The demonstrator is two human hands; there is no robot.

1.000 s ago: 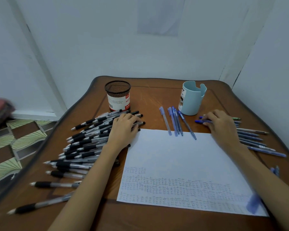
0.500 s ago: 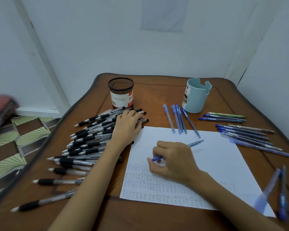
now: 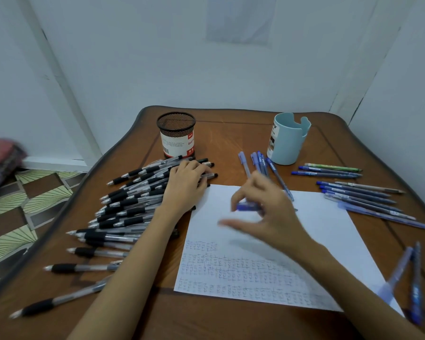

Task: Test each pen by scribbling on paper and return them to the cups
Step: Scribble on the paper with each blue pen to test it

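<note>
A white sheet of paper [image 3: 317, 231] lies on the wooden table [image 3: 231, 133], its lower half covered in small scribbles. Above the sheet my right hand [image 3: 268, 212] is blurred with motion and pinches a blue pen [image 3: 247, 206]. My left hand [image 3: 185, 186] rests flat on a big pile of black-grip pens [image 3: 128, 204] to the left of the paper. A black mesh cup [image 3: 176, 136] stands behind that pile. A light blue cup [image 3: 288, 141] stands at the back right.
Several blue pens [image 3: 260, 163] lie between the cups, more blue pens [image 3: 361, 200] and a green one [image 3: 331, 166] right of the paper, two [image 3: 407, 278] at the near right edge. The table meets white walls behind; patterned floor [image 3: 22, 204] on the left.
My right hand fetched a blue pen from the right-hand group, scribbled with it on the sheet, and has now lifted off the paper with it. My left hand stayed on the black pens.
</note>
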